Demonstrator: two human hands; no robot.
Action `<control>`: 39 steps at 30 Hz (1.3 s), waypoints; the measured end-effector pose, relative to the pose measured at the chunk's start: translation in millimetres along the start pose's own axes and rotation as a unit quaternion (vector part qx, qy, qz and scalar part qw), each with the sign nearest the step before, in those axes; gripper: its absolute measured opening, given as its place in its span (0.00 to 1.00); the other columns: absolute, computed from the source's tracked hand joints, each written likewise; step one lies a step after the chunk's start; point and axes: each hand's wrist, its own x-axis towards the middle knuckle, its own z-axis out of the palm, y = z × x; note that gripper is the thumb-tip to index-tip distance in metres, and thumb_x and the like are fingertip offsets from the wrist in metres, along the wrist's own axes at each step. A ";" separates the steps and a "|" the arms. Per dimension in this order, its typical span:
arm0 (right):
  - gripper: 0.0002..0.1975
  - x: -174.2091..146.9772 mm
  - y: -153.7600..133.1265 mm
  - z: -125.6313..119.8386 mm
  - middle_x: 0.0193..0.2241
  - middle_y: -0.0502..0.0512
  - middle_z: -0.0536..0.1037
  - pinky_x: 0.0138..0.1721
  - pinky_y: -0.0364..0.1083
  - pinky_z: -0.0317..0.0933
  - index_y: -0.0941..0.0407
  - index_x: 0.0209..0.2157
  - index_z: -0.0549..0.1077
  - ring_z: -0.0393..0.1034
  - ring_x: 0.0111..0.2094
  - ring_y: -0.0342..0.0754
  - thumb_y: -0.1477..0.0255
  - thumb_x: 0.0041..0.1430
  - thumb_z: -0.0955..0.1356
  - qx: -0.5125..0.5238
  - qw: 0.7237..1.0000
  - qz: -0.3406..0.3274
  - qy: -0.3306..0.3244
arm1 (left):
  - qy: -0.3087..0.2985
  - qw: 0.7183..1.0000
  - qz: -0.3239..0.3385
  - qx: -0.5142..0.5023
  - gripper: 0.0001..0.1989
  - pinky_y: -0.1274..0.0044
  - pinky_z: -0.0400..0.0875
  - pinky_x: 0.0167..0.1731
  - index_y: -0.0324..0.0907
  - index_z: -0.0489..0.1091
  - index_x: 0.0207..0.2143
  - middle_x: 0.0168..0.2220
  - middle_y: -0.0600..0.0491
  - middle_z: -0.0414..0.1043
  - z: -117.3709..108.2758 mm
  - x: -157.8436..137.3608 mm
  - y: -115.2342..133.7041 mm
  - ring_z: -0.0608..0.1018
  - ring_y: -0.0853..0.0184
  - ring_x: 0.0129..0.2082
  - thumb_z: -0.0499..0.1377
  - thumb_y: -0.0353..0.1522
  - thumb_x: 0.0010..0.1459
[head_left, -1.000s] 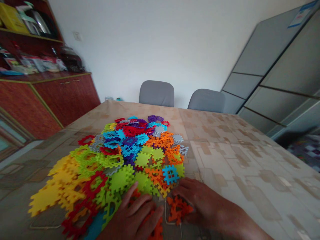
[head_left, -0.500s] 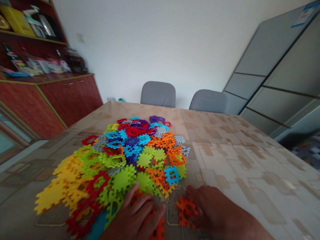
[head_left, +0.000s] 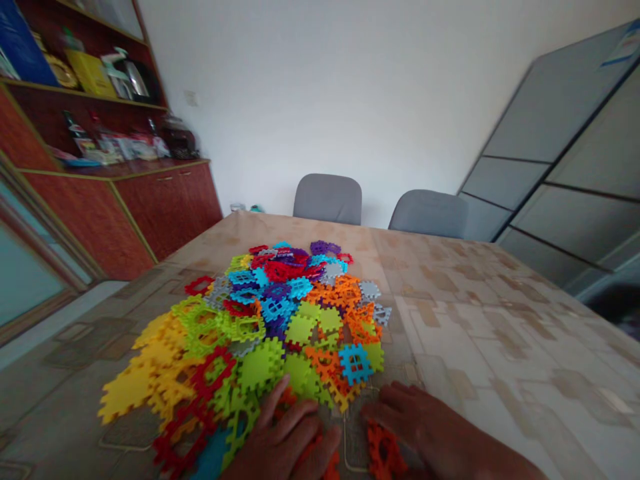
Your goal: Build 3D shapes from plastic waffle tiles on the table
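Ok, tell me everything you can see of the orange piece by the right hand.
The orange piece looks like plastic, with toothed edges and cut-out openings. It sits apart from the pile, low in view. The right hand overlaps its right side, apparently touching it. Tilt is unclear; its lower end isn't visible.

Pile of pieces on table, toward its left side; left hand over pile's near end, right hand to its right, at a separate piece; two chairs behind table's far edge, wall behind them; cabinet back left, kettle on its shelf; wardrobe back right
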 end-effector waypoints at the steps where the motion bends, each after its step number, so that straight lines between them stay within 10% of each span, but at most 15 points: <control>1: 0.26 0.6 -1.5 1.5 0.50 0.58 0.76 0.53 0.51 0.62 0.52 0.52 0.73 0.69 0.51 0.57 0.72 0.49 0.74 -0.010 1.000 0.007 -0.007 | 0.010 1.000 -0.001 0.002 0.14 0.59 0.32 0.69 0.44 0.75 0.44 0.33 0.57 0.75 1.8 -0.6 0.5 0.75 0.66 0.42 0.49 0.33 0.73; 21: 0.19 6.9 8.6 -4.0 0.39 0.61 0.82 0.37 0.49 0.64 0.54 0.45 0.74 0.77 0.40 0.61 0.72 0.49 0.71 -0.026 0.977 0.210 -0.018 | 0.008 1.000 0.005 0.006 0.15 0.59 0.32 0.69 0.45 0.75 0.45 0.34 0.57 0.76 7.5 -6.7 0.3 0.75 0.67 0.45 0.48 0.34 0.73; 31: 0.07 -15.0 24.2 -32.4 0.30 0.48 0.79 0.29 0.41 0.55 0.53 0.38 0.71 0.72 0.30 0.45 0.75 0.56 0.68 0.056 0.990 0.122 0.052 | -0.065 0.995 0.070 0.040 0.20 0.61 0.25 0.69 0.45 0.75 0.49 0.38 0.57 0.78 -17.4 8.7 -8.0 0.74 0.67 0.47 0.43 0.32 0.74; 39: 0.18 -13.3 22.2 -36.9 0.46 0.52 0.80 0.48 0.46 0.60 0.47 0.53 0.74 0.73 0.47 0.51 0.76 0.62 0.68 0.026 0.999 0.025 0.037 | -0.064 0.992 0.092 0.057 0.22 0.60 0.27 0.69 0.45 0.75 0.49 0.39 0.56 0.77 -16.8 8.1 -9.2 0.74 0.66 0.47 0.41 0.30 0.74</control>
